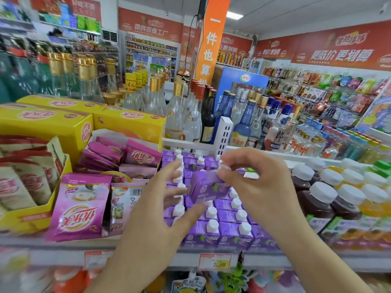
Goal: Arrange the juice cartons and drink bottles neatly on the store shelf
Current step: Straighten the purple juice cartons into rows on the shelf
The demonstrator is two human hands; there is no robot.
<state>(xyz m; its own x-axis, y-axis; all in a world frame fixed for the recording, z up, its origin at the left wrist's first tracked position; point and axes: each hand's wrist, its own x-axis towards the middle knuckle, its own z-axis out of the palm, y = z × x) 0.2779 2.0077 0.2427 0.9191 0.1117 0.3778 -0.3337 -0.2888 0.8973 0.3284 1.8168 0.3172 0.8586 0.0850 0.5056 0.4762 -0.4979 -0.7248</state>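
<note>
Several purple juice cartons (230, 231) with white caps stand in rows on the shelf (148, 253). One purple carton (208, 187) is lifted above the rows and tilted. My right hand (260, 187) pinches it at its white cap and top edge. My left hand (160, 210) hovers beside the carton's left side, fingers spread and relaxed, holding nothing. Drink bottles (321, 199) with white caps, dark red and orange, stand in rows to the right of the cartons.
Pink milk-tea pouches (82, 208) and yellow boxes (44, 125) fill the shelf on the left. Glass liquor bottles (190, 117) stand behind a white divider (224, 132). A price tag (215, 262) hangs on the shelf edge. More goods sit on the shelf below.
</note>
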